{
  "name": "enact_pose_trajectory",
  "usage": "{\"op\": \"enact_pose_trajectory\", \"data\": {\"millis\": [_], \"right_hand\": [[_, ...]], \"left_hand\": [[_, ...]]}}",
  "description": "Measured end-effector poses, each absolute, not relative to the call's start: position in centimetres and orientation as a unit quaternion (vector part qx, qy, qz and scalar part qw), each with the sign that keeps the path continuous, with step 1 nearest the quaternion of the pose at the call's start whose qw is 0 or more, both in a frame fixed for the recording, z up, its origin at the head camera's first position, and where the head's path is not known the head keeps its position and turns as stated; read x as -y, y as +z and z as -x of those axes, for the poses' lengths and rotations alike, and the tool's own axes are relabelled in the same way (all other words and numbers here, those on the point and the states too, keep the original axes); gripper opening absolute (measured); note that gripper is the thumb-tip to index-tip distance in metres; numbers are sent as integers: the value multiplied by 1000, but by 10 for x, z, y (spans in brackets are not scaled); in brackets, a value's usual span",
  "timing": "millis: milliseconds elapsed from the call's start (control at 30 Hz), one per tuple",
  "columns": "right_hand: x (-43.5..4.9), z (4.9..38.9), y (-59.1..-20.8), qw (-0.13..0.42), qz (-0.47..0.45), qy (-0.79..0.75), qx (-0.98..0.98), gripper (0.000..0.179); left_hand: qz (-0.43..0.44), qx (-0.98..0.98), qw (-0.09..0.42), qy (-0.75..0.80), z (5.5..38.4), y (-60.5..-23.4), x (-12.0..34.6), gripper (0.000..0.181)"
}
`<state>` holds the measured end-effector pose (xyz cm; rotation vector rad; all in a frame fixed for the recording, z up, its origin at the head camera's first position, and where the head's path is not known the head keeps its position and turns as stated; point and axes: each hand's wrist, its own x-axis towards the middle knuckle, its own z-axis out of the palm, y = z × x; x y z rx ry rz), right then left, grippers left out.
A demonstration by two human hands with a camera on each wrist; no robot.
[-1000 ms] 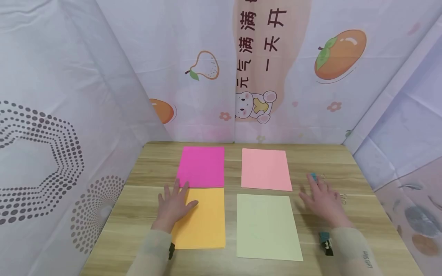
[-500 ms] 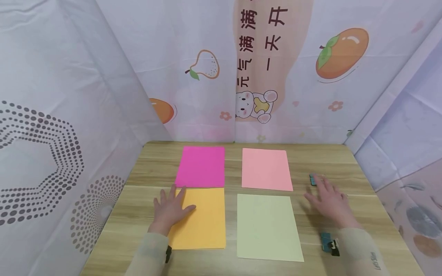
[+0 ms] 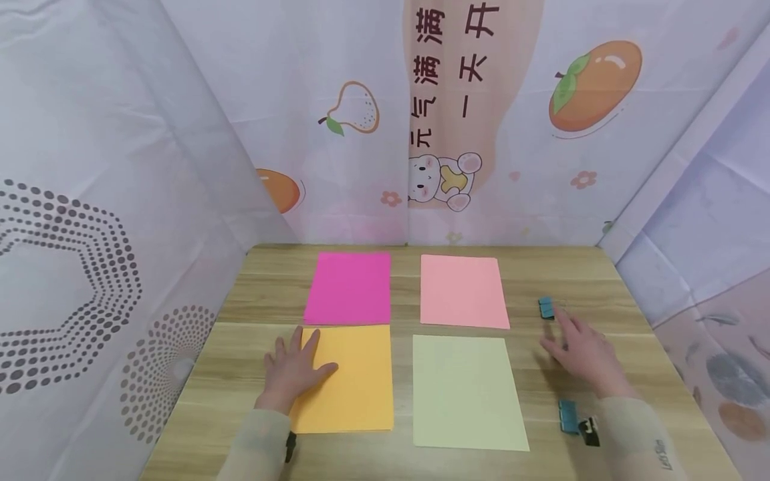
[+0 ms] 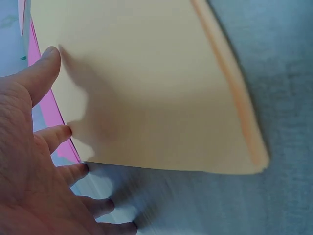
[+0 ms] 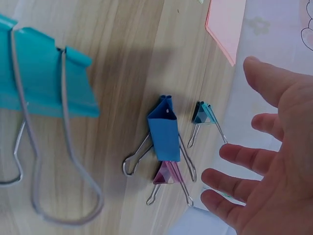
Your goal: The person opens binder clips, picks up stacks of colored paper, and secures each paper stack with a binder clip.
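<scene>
My left hand (image 3: 295,374) is spread with straight fingers over the left edge of an orange paper stack (image 3: 355,394). In the left wrist view its fingertips reach that sheet's edge and the table beside it. My right hand (image 3: 586,354) hovers at the right of the table, fingers apart and holding nothing. Its index fingertip is near a teal binder clip (image 3: 546,308). The right wrist view shows a blue binder clip (image 5: 164,129), a pink binder clip (image 5: 168,172) and a small teal binder clip (image 5: 205,115) past the fingers, and a larger teal binder clip (image 5: 49,73) close to the camera.
A magenta paper stack (image 3: 349,287) lies behind the orange one. Right of these lie a pink stack (image 3: 463,290) and a pale green one (image 3: 469,394). Printed cloth (image 3: 337,53) closes off the back and both sides of the wooden table (image 3: 240,294).
The right hand has moved to the right and nearer me, uncovering more of the teal clip. The left hand has drawn slightly left and back. The papers stay in place.
</scene>
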<state>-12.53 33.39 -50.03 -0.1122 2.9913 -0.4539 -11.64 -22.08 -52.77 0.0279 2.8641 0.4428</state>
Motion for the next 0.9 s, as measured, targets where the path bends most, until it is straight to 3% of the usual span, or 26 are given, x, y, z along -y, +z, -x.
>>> {"op": "enact_pose_trajectory", "data": {"millis": [733,900], "right_hand": [[-354,112,-496,104,28,-175,-979,70],[-353,112,-489,137,28,-175,-975,64]], "left_hand": [[-15,-985,114,126,120,-538,224,91],[-11,-984,122,131,119,-538,224,91]]}}
